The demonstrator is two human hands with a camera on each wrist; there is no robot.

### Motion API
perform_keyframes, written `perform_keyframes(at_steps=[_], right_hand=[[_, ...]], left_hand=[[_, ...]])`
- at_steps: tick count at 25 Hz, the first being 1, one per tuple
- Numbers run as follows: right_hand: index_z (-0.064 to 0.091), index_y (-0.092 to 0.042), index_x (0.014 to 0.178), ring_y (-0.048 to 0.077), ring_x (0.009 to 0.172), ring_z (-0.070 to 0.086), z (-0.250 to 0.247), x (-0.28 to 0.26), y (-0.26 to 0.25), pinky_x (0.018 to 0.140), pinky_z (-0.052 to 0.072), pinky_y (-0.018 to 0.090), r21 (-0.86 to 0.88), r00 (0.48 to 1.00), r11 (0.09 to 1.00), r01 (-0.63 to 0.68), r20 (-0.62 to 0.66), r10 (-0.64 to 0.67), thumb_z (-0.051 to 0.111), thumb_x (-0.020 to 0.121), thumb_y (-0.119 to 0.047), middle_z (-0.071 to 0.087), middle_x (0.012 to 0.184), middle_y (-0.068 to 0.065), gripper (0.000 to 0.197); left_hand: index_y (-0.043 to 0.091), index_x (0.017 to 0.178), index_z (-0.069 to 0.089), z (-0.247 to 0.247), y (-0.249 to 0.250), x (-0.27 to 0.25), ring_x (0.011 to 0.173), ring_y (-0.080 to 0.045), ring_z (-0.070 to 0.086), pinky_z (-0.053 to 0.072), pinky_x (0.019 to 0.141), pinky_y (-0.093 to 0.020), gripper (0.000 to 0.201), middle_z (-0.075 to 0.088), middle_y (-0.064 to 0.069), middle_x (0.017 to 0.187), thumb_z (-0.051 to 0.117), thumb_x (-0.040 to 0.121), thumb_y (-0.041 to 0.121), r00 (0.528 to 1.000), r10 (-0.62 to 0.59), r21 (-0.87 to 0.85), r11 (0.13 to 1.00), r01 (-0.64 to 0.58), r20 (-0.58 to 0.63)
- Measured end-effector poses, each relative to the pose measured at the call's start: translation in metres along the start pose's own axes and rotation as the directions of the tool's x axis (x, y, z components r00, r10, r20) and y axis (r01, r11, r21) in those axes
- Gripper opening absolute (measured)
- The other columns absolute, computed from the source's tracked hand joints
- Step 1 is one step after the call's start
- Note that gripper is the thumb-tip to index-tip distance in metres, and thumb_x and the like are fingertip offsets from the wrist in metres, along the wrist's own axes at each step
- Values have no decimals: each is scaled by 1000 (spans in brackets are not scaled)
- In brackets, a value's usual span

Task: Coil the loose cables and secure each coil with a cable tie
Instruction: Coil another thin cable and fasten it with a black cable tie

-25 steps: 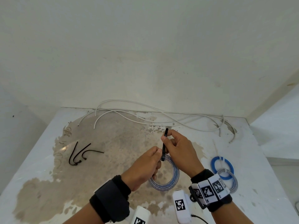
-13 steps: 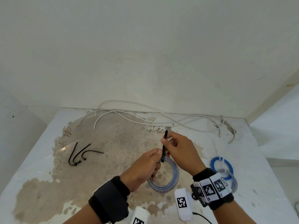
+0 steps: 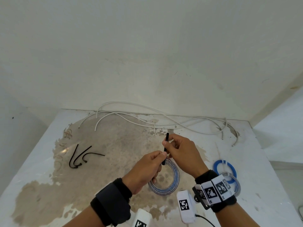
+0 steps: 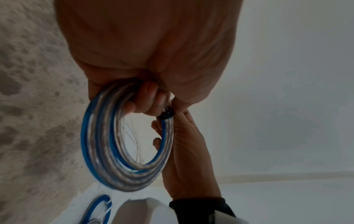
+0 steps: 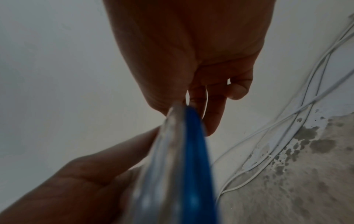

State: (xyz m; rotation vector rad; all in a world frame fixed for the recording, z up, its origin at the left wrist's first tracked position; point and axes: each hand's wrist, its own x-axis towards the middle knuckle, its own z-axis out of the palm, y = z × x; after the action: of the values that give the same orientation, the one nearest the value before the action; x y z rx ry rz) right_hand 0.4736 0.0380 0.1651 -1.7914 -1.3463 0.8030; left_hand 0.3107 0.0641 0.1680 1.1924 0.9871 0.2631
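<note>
A coil of clear and blue cable (image 3: pixel 170 179) (image 4: pixel 122 151) (image 5: pixel 184 159) hangs above the table, held at its top by my left hand (image 3: pixel 147 167) (image 4: pixel 145 100). A black cable tie (image 3: pixel 165 149) (image 4: pixel 166 116) wraps the coil's top and its tail stands up between my hands. My right hand (image 3: pixel 178 149) (image 5: pixel 203 103) pinches that tail with thumb and forefinger. Several loose white cables (image 3: pixel 147 118) (image 5: pixel 298 121) lie along the back of the table. Spare black ties (image 3: pixel 80 158) lie at the left.
The white table (image 3: pixel 41 161) has a worn brown patch in its middle. Two tied coils, one blue (image 3: pixel 224 167) (image 4: pixel 99 207) and one clear (image 3: pixel 236 182), lie at the right by my right wrist. A wall stands close behind the table.
Little has changed. My hands and the coil have shifted slightly toward me, still holding the tie.
</note>
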Motion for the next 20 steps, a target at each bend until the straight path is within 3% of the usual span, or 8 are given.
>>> perform_keyframes(at_steps=[6, 11, 14, 20], right_hand=[[70, -31, 93, 3, 66, 71, -1, -1, -6, 63, 47, 10, 37, 998, 999, -6, -64, 8, 64, 98, -34, 74, 73, -4, 8], [69, -29, 84, 15, 70, 71, 0, -2, -13, 68, 52, 21, 111, 991, 994, 2, -132, 13, 67, 97, -34, 72, 71, 4, 14], [71, -29, 89, 10, 71, 72, -5, 2, -17, 69, 53, 19, 158, 994, 987, -22, -98, 38, 67, 97, -35, 73, 73, 3, 11], [71, -28, 95, 5, 71, 73, -9, 7, -16, 68, 47, 21, 147, 998, 988, -58, -10, 60, 64, 99, -37, 75, 78, 0, 12]], left_hand=[[21, 94, 61, 0, -3, 6, 46, -5, 29, 40, 52, -25, 28, 35, 14, 54, 43, 106, 39, 1000, 12, 59, 998, -12, -2], [26, 90, 60, -2, -3, 10, 49, -8, 34, 45, 56, -30, 23, 38, 10, 59, 47, 104, 39, 997, 76, 147, 987, -72, -20], [26, 94, 63, -6, 2, 11, 50, -8, 34, 45, 58, -30, 23, 38, 12, 58, 47, 104, 40, 996, 90, 147, 985, -90, 5], [14, 117, 64, -9, 7, 9, 52, -7, 29, 41, 56, -25, 46, 32, 7, 66, 32, 107, 45, 998, 21, -34, 999, -19, 58]])
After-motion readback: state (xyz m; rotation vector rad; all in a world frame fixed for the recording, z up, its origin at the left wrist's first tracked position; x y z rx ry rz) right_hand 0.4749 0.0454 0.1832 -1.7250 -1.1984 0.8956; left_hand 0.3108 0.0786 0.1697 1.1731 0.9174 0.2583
